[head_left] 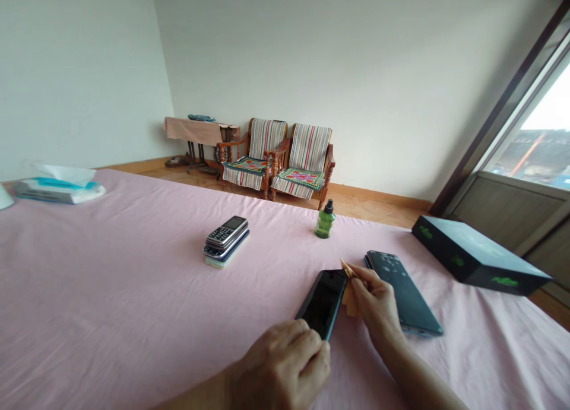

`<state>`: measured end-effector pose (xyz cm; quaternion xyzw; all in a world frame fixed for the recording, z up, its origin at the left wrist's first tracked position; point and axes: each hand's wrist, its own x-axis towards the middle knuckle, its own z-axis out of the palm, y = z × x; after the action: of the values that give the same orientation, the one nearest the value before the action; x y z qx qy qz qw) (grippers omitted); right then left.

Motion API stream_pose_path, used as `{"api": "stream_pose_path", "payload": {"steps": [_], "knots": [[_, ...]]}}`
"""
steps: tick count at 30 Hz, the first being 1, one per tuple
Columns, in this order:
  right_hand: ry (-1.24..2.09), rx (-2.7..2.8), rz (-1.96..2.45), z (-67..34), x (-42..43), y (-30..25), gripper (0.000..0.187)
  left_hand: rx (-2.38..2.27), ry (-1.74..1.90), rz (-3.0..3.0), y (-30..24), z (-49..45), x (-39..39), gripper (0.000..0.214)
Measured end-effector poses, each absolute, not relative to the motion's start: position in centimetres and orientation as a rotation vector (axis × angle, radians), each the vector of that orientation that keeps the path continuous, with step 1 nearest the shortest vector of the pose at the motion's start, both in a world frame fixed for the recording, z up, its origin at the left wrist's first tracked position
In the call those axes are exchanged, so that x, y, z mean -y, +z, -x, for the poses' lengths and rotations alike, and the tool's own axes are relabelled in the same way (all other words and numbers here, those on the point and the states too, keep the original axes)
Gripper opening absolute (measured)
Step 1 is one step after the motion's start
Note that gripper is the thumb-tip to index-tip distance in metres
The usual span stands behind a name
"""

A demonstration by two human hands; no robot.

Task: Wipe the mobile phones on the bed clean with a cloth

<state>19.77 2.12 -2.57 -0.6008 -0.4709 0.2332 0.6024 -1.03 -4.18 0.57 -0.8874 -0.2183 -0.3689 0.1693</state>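
A black smartphone [324, 302] with a teal edge lies on the pink tablecloth [111, 291]. My left hand [285, 362] is closed on the phone's near end, holding it down. My right hand [376, 306] is pinched on a small tan cloth or paper piece [348, 272], whose tip touches the phone's far right corner. Just right of that hand lies a second dark phone [407, 297] with pale spots on its back.
A stack of small phones [226, 240] sits mid-table. A green bottle with a black cap [325, 220] stands behind. A black box with green print [478, 254] lies at the right. A tissue pack [60, 184] is far left. Two wooden chairs [278, 164] stand by the wall.
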Motion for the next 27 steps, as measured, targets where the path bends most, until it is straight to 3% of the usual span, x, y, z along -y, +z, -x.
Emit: {"api": "stream_pose_path", "payload": {"steps": [10,27], "knots": [[0.514,1.1,1.358,-19.5,-2.0,-2.9,0.031,0.697,-1.041,2.746,0.3,1.4,3.9,0.024],[0.141,1.46,1.095,-17.2,0.0,-1.0,0.031,1.048,-1.824,2.759,0.4,1.8,0.9,0.021]]}}
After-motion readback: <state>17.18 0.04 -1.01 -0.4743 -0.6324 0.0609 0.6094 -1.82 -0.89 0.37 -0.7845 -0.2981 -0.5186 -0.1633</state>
